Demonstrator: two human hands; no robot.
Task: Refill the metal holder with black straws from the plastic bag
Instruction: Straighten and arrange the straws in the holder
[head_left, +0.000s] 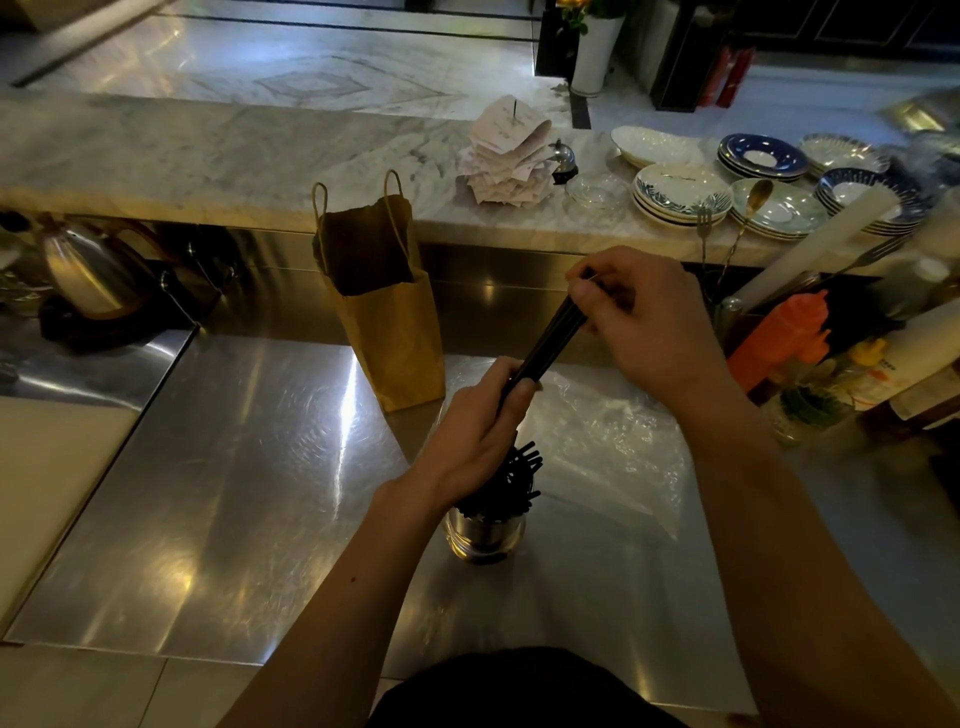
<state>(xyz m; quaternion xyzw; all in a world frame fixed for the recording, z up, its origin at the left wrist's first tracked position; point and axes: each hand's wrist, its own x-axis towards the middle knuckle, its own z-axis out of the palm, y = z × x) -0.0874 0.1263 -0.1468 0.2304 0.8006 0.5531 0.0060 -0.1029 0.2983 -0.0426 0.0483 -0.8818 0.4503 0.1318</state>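
Note:
A round metal holder (485, 538) stands on the steel counter, packed with black straws (514, 480) that fan out above its rim. Directly above it, a bundle of black straws (553, 340) slants up to the right. My left hand (478, 421) is closed around the bundle's lower end, just over the holder. My right hand (641, 319) pinches the bundle's upper end with thumb and fingers. A flat clear plastic bag (608, 447) lies on the counter to the right of the holder, under my right forearm.
An open brown paper bag (387, 312) stands behind the holder. Stacked plates (680, 195), a pile of receipts (506, 156) and cutlery sit on the marble ledge. An orange squeeze bottle (779, 338) and other bottles crowd the right; a kettle (85, 270) stands at the left.

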